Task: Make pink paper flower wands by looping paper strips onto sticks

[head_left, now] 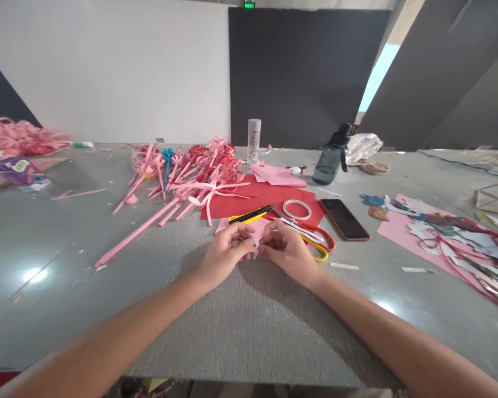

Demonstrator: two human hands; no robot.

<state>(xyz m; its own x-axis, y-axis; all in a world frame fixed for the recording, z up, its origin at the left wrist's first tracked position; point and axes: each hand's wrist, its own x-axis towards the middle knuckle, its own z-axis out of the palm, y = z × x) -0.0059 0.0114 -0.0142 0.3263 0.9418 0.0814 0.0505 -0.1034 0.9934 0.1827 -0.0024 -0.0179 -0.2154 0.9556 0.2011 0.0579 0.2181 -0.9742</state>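
Between the two hands, at the near middle of the grey mat (pixel 240 326), sits a small pink paper piece (pixel 256 239). The left hand (pixel 226 249) and right hand (pixel 284 247) meet over it, fingertips pinching it from either side, fingers curled in; most of the piece is hidden by them, so its shape is unclear.

Just beyond the hands lies a yellow-and-black knife (pixel 251 214), pointing left to right. Touching the right hand's far side are scissors (pixel 315 240) with red and yellow handles. A tape ring (pixel 297 209) lies on a red sheet (pixel 269 202) just past them, and a dark phone (pixel 344 219) lies flat to the right of the ring.

Farther left, a heap of pink and red paper strips (pixel 191 174) spreads over the table (pixel 37 232), with long pink rolled sticks trailing toward the near left. Folded pink paper (pixel 278 174) rests at the far edge of the red sheet. Behind it stand a clear tube (pixel 254 140) and a dark bottle (pixel 331 160), the bottle tilted, with a crumpled plastic bag (pixel 363 146) beside it.

At the right, a pink sheet (pixel 402 229) carries coloured cut-outs (pixel 460 232) and red cord. At the far left lie more pink strips (pixel 16 135) and a purple packet (pixel 19 171).
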